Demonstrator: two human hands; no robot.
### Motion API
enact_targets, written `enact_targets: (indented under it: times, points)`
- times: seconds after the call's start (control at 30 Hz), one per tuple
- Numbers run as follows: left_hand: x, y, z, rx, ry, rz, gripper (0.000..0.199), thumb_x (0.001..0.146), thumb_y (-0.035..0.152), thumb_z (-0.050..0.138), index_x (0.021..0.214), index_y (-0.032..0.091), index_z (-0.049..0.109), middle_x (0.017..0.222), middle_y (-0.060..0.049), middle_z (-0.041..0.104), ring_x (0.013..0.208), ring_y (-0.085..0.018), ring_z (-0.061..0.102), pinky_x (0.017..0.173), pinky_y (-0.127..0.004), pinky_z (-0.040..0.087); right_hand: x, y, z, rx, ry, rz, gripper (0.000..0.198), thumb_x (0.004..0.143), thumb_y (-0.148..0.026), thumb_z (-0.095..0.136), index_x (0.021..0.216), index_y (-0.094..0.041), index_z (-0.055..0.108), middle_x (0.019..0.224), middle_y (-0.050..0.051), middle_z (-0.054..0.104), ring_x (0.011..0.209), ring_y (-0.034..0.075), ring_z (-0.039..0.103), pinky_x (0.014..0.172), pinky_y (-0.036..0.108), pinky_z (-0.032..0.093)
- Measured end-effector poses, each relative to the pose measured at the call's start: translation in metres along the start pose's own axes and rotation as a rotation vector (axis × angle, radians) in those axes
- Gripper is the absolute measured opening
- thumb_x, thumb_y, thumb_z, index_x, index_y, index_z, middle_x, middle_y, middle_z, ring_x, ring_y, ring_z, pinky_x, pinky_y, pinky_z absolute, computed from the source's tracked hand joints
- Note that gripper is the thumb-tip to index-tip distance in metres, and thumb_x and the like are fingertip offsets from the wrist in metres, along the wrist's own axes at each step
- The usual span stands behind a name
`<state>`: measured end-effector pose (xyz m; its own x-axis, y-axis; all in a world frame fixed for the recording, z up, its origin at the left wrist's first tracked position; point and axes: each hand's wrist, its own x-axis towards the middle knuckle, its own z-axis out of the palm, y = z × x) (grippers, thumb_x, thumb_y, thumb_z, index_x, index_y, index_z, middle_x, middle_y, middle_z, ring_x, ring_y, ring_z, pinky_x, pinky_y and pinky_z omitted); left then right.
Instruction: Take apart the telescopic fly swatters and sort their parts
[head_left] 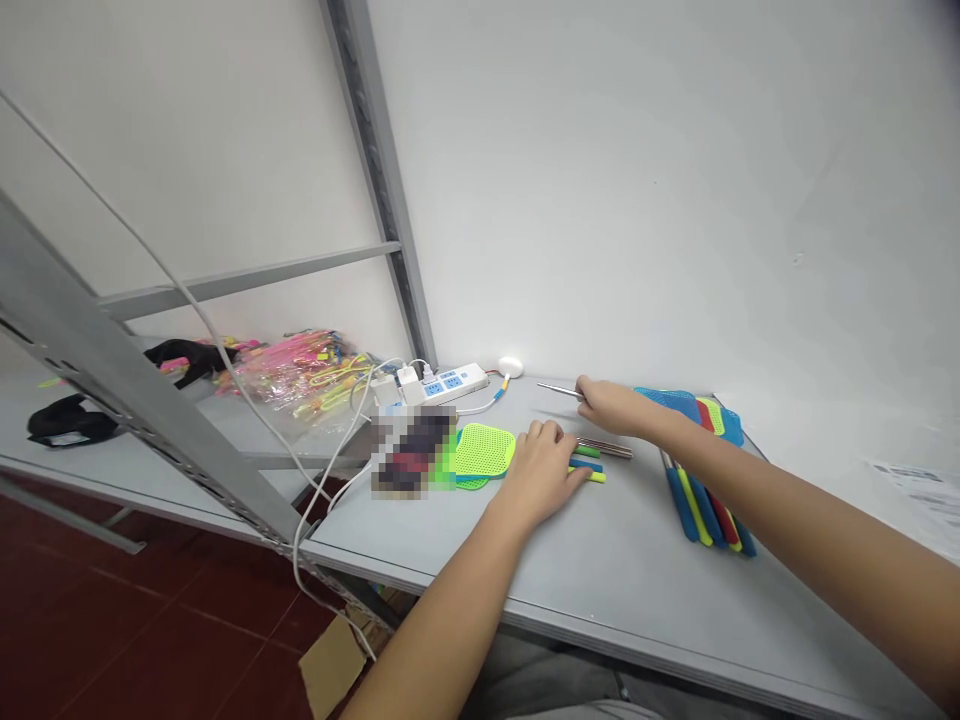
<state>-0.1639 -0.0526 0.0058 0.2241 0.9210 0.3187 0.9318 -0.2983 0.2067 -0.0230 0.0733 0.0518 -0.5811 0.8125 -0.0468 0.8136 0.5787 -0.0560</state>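
Observation:
My right hand [604,405] pinches a thin silver metal rod [559,389], whose free end points left above the table. My left hand [541,462] is closed over several fly swatters lying on the table. A perforated yellow-green swatter head [486,450] sticks out to its left, over blue and green ones. Green, blue and yellow handle ends [596,478] show to the right of the hand. Beside them lie more metal rods [611,449]. Beyond my right forearm is a second group of swatters with blue, red and yellow heads [724,424]; their handles [694,505] point toward me.
A white power strip [465,381] with plugs and cables stands near the wall. A blurred-out object [415,452] lies left of the swatters. Metal shelf posts [172,400] rise on the left. Behind them are plastic-wrapped colourful items [300,370] and a black strap [75,420].

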Motion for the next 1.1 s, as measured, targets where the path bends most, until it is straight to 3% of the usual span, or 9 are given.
enact_targets:
  times: [0.13, 0.27, 0.4, 0.47, 0.63, 0.77, 0.9, 1.1]
  points:
    - [0.000, 0.000, 0.003, -0.018, 0.000, 0.028, 0.031, 0.089, 0.050, 0.058, 0.106, 0.024, 0.060, 0.109, -0.007, 0.054, 0.105, -0.026, 0.047, 0.083, -0.037, 0.042, -0.025, -0.005, -0.017, 0.011, 0.081, -0.034, 0.024, 0.098, -0.024, 0.040, 0.109, -0.014, 0.059, 0.089, 0.010, 0.067, 0.075, 0.019, 0.062, 0.063, 0.029, 0.043]
    - [0.001, -0.001, 0.004, -0.038, 0.013, 0.052, 0.026, 0.088, 0.045, 0.062, 0.102, 0.024, 0.059, 0.109, -0.006, 0.055, 0.102, -0.026, 0.048, 0.082, -0.038, 0.041, -0.068, -0.008, -0.025, 0.020, 0.143, -0.052, 0.017, 0.092, -0.020, 0.043, 0.092, -0.020, 0.060, 0.071, 0.004, 0.064, 0.062, 0.018, 0.056, 0.052, 0.027, 0.029]
    - [0.004, -0.005, 0.007, -0.067, 0.009, 0.082, 0.015, 0.087, 0.036, 0.065, 0.094, 0.024, 0.059, 0.106, -0.004, 0.056, 0.101, -0.025, 0.048, 0.081, -0.038, 0.039, -0.127, -0.004, -0.013, 0.065, 0.231, -0.022, 0.017, 0.090, -0.019, 0.044, 0.098, -0.024, 0.058, 0.067, -0.001, 0.062, 0.057, 0.015, 0.054, 0.051, 0.026, 0.029]
    - [0.006, -0.007, 0.008, -0.079, 0.004, 0.092, 0.011, 0.087, 0.032, 0.065, 0.091, 0.024, 0.059, 0.105, -0.004, 0.056, 0.099, -0.025, 0.049, 0.079, -0.038, 0.038, -0.154, 0.004, 0.000, 0.189, 0.401, -0.042, 0.018, 0.087, -0.016, 0.046, 0.098, -0.024, 0.058, 0.064, -0.003, 0.061, 0.053, 0.013, 0.052, 0.051, 0.025, 0.033]
    - [0.008, -0.008, 0.009, -0.096, -0.017, 0.103, 0.008, 0.089, 0.032, 0.063, 0.087, 0.025, 0.059, 0.103, -0.001, 0.058, 0.098, -0.024, 0.050, 0.078, -0.037, 0.036, -0.202, 0.035, 0.050, 0.360, 0.985, -0.069, 0.022, 0.085, -0.010, 0.047, 0.100, -0.022, 0.059, 0.057, -0.006, 0.055, 0.043, 0.011, 0.046, 0.047, 0.024, 0.038]
    - [0.009, -0.006, 0.008, -0.106, -0.027, 0.089, 0.015, 0.092, 0.040, 0.058, 0.087, 0.026, 0.061, 0.103, 0.000, 0.059, 0.099, -0.022, 0.050, 0.082, -0.037, 0.036, -0.218, 0.050, 0.084, 0.395, 1.262, 0.014, 0.018, 0.087, -0.012, 0.051, 0.095, -0.023, 0.064, 0.068, -0.001, 0.062, 0.051, 0.013, 0.055, 0.050, 0.026, 0.043]
    - [0.011, -0.005, 0.007, -0.099, -0.017, 0.037, 0.022, 0.099, 0.037, 0.044, 0.090, 0.025, 0.060, 0.101, -0.001, 0.060, 0.097, -0.022, 0.050, 0.082, -0.037, 0.036, -0.220, 0.049, 0.097, 0.541, 1.422, 0.070, 0.017, 0.090, -0.020, 0.050, 0.094, -0.022, 0.066, 0.078, 0.003, 0.065, 0.059, 0.016, 0.059, 0.053, 0.031, 0.046]
    - [0.012, -0.005, 0.008, -0.057, 0.001, -0.027, 0.019, 0.099, 0.030, 0.040, 0.101, 0.026, 0.059, 0.106, -0.004, 0.060, 0.099, -0.024, 0.048, 0.080, -0.038, 0.036, -0.215, 0.044, 0.088, 0.738, 1.439, -0.206, 0.019, 0.092, -0.022, 0.047, 0.095, -0.019, 0.066, 0.061, -0.002, 0.048, 0.050, 0.013, 0.045, 0.054, 0.034, 0.043]
